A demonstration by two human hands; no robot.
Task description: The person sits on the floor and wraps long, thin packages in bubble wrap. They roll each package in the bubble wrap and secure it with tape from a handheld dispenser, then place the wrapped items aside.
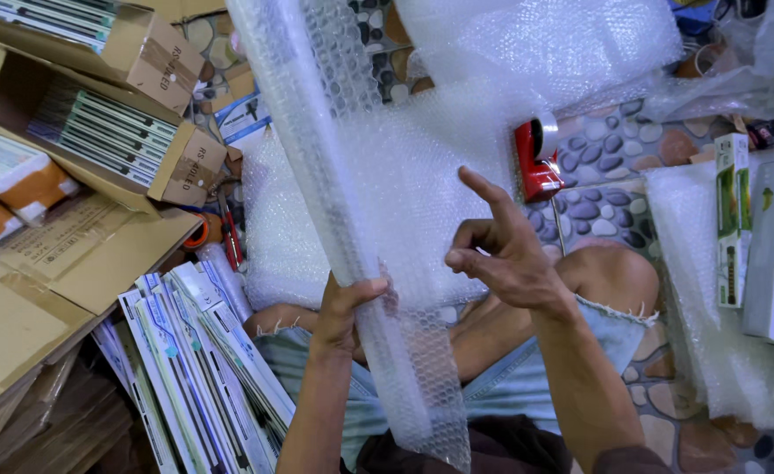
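Underneath, bubble wrap (361, 202) hides whatever the left hand (345, 309) grips.

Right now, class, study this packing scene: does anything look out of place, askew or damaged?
Nothing looks damaged. The left hand has a grip on a long bubble-wrapped item, tilted diagonally. The right hand hovers open beside it. A red tape dispenser lies on the pebble-patterned floor.
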